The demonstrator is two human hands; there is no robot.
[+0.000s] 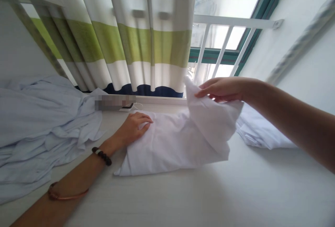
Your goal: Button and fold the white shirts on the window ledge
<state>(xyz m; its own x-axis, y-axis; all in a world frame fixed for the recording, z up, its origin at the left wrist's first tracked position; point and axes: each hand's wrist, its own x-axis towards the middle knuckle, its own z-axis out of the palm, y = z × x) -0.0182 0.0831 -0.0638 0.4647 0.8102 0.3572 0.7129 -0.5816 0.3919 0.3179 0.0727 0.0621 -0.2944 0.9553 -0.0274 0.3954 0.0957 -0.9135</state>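
A partly folded white garment (167,146) lies in front of me on the pale surface; no collar or buttons show on it. My left hand (137,126) rests on its upper left end, fingers laid over the fabric and the thumb apart. At the other end, my right hand (222,89) is closed on the garment, pinching a raised flap between thumb and fingers. That lifted part hangs down in loose folds over the right side. A dark beaded bracelet and a copper-coloured bangle circle my left wrist and forearm.
A rumpled heap of white clothes (39,126) with buttons lies left. Folded white cloth (261,133) sits right, partly behind my forearm. Near the back edge is a blurred-out item with a white cable (138,105). Behind are a striped curtain (136,42), white railing (235,21) and window.
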